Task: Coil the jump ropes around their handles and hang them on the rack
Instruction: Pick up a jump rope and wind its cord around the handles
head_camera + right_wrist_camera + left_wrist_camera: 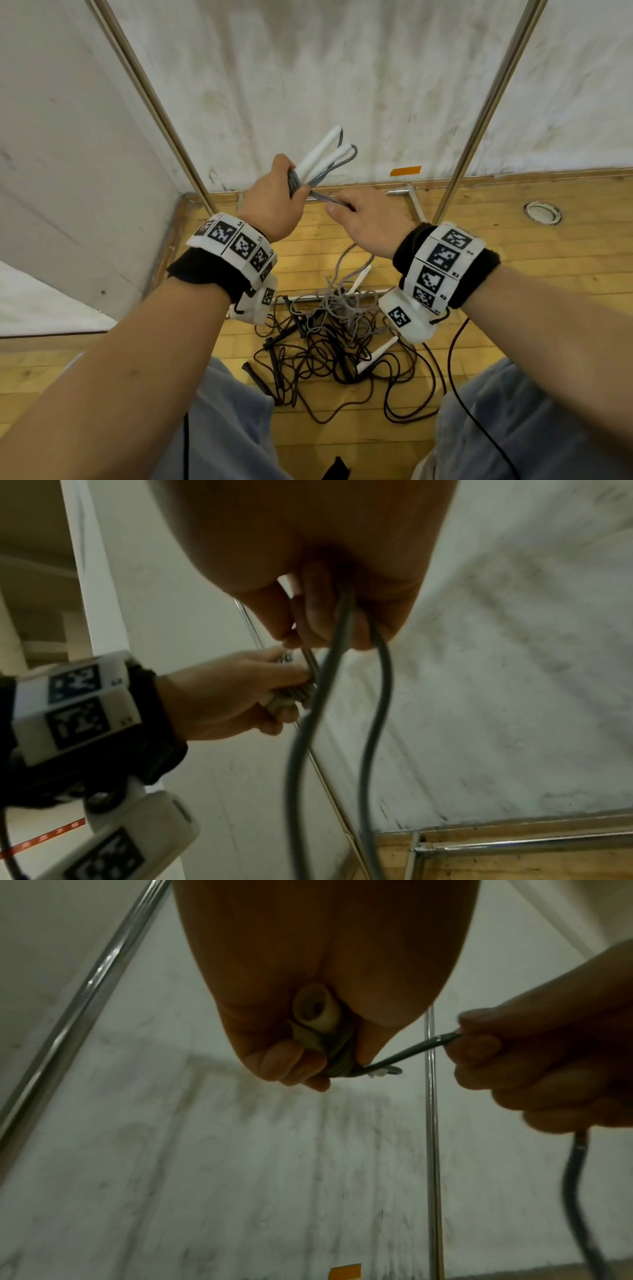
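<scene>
**Grey rope half-wound on its white handles**

The grey jump rope (320,171) is held up in front of the chest, above the floor. Its two white handles (323,152) lie side by side in the left hand (270,202), whose fingers curl round them and over several turns of cord already wound at their lower end; gripping there likely keeps the finished turns from slipping. A loop of cord arches off the handle tips. The right hand (368,219) pinches the free run of cord just beside the left, drawing it taut between the two, which should keep the next turn snug. From the right hand the slack drops in a long loop toward the floor.

Below, between the person's knees, the pile of ropes (339,329) is a tangle of grey and dark cords with black and white handles, not yet coiled. The rack's metal uprights (493,99) rise on either side against the white wall (308,68); its hanging bar is out of view. My judgement: this rope is partway through winding.
</scene>
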Demonstrator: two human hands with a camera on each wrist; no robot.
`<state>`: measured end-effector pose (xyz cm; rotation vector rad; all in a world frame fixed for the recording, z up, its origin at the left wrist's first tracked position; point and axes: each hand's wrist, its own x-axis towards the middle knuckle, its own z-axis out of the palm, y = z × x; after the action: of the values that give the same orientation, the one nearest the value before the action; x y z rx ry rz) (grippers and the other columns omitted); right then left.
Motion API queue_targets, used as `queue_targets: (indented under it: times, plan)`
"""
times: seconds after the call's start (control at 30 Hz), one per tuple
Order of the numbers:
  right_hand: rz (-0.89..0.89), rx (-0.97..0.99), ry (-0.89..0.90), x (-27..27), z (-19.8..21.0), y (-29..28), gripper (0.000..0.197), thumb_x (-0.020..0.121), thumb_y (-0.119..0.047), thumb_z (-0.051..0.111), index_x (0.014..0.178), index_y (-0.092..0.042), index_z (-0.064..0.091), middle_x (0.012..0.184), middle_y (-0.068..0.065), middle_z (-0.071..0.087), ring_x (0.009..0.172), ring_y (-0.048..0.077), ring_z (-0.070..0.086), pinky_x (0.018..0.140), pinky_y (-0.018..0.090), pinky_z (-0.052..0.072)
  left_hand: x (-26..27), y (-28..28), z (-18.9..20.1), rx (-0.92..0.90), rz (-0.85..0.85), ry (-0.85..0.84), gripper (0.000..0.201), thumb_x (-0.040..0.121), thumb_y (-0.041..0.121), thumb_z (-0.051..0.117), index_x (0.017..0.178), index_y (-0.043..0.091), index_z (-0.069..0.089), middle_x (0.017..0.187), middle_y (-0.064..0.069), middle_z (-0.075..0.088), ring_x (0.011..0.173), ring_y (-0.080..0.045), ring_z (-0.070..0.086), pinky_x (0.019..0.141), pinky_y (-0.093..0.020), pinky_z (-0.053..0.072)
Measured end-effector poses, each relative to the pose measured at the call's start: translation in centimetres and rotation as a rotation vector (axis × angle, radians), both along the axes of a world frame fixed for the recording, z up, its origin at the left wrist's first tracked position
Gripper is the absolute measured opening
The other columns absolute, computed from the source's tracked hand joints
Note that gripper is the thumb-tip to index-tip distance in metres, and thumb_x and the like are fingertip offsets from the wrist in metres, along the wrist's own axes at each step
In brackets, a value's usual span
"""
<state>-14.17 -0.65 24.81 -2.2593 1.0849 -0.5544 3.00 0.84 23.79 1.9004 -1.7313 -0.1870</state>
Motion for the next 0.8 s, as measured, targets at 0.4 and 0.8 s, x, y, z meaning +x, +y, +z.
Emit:
queue_targets:
  times: [0.4, 0.8]
  plan:
    - [0.008, -0.102, 0.071, -3.2, 1.0, -0.9, 0.028, 0.096, -0.022, 0.048, 0.076, -0.006, 0.059, 0.057, -0.007, 0.039, 0.051, 0.007, 0.035, 0.05, 0.014, 0.029, -1.8, 0.1, -1.2, 0.408, -0.168, -0.248, 0.022, 0.095, 0.029, 0.052, 0.104, 0.02, 0.034, 0.084, -0.001, 0.055, 0.07, -0.021, 0.053, 0.06, -0.034, 0.041]
    - [-0.257, -0.214, 0.095, -5.0, 1.5, -3.0, 0.039, 0.082, -0.052, 0.061, 0.065, -0.018, 0.062, 0.054, -0.007, 0.046, 0.053, 0.009, 0.043, 0.049, 0.026, 0.027, -5.4, 1.6, -1.6, 0.212, -0.393, -0.242, 0.026, 0.087, 0.049, 0.059, 0.095, 0.025, 0.054, 0.071, 0.007, 0.056, 0.069, -0.022, 0.056, 0.061, -0.036, 0.046]
